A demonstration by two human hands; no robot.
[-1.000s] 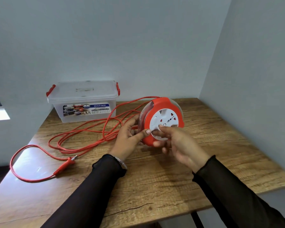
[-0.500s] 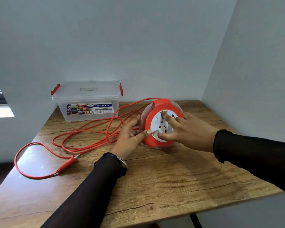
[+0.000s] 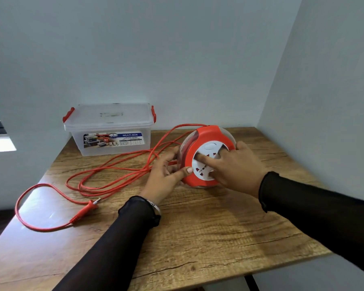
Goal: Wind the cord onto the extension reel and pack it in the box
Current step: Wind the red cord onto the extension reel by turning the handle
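- Wooden table (image 3: 198, 238): rectangular top, brown grain with dark cracks, set into a corner of pale plain walls; it bears every item below.
- Plastic storage box (image 3: 110, 131): translucent, rectangular, lid on with red clip latches at both ends; printed label on the front; stands at the far left of the table, against the wall.
- Orange cord (image 3: 105, 175): thin, round, lying in loose overlapping loops on the table between box and reel; one strand arches up to the reel's top; its two-pin plug (image 3: 88, 206) lies flat near the left edge.
- Extension reel (image 3: 206, 156): round drum, clear sides, orange frame, white socket face; stands on edge at the table's centre-right.
- Right hand (image 3: 237, 169): fingers spread on the socket face, fingertips pressing it; grasping nothing.
- Left hand (image 3: 164, 175): curled round the reel's left rim, thumb on the orange frame; grips the reel.
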